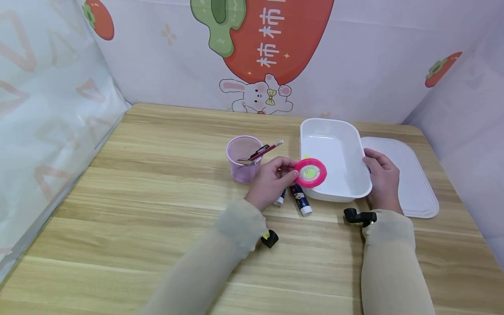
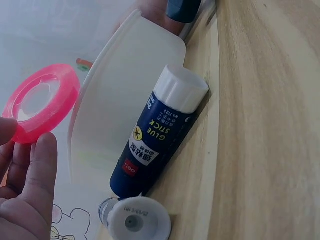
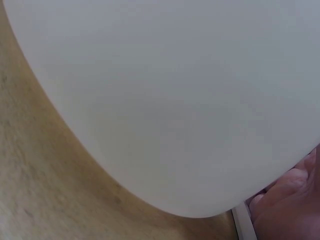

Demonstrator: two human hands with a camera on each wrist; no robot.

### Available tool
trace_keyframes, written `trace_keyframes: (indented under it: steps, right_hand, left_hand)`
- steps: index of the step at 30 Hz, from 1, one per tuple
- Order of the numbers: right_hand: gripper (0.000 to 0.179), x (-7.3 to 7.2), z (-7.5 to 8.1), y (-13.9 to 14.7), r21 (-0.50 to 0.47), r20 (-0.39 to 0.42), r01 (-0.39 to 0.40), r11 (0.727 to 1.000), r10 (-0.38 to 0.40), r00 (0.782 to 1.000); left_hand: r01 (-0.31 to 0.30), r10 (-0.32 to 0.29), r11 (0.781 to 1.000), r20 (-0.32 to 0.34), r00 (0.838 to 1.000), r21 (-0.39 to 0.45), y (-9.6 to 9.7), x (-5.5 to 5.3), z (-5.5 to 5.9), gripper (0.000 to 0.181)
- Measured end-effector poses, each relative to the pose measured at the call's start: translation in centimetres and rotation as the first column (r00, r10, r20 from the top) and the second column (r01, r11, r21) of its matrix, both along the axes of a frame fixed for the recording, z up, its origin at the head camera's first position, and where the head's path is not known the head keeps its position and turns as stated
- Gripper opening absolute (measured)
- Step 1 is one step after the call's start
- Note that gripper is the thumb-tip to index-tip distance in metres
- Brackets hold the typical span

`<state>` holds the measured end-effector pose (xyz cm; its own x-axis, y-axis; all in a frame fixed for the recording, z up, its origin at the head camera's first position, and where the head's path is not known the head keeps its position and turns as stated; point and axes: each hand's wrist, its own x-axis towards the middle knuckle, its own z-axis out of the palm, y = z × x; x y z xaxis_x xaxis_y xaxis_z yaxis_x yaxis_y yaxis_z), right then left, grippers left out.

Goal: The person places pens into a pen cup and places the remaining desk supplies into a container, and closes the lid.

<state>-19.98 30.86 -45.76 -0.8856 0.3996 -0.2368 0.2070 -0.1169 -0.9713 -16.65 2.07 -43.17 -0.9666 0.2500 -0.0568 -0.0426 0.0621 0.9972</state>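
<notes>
My left hand (image 1: 269, 181) pinches a pink tape roll (image 1: 322, 173) with a pale centre between thumb and fingers. In the head view the roll overlaps the near left rim of a white rectangular tub (image 1: 338, 155). The right hand (image 1: 383, 181) grips the tub's right wall, thumb at the rim. Below the left hand, a dark blue glue stick (image 2: 152, 135) with a white cap lies beside the tub. A second glue stick (image 1: 280, 199) shows next to it, partly hidden by the left hand. Tub wall (image 3: 190, 110) fills most of the right wrist view.
Just left of the tub stands a pink mesh pen cup (image 1: 244, 170) holding pencils and a pen. A flat white lid (image 1: 417, 183) lies on the wooden table (image 1: 138, 197) to the right, partly behind the right hand. A printed cloth (image 1: 354, 65) hangs along the back.
</notes>
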Motion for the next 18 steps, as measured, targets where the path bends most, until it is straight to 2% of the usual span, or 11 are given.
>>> trace_keyframes:
  steps: [14,18]
  right_hand:
    - [0.038,0.0,-0.1,0.0,-0.018,-0.01,-0.002,1.0,0.002,1.0]
    - [0.038,0.0,-0.1,0.0,-0.023,-0.016,0.0,1.0,0.0,1.0]
  left_hand:
    - [0.001,-0.001,1.0,0.026,1.0,0.019,1.6,-0.1,-0.2,0.019]
    - [0.01,-0.01,1.0,0.009,1.0,-0.016,1.8,-0.2,-0.4,0.019]
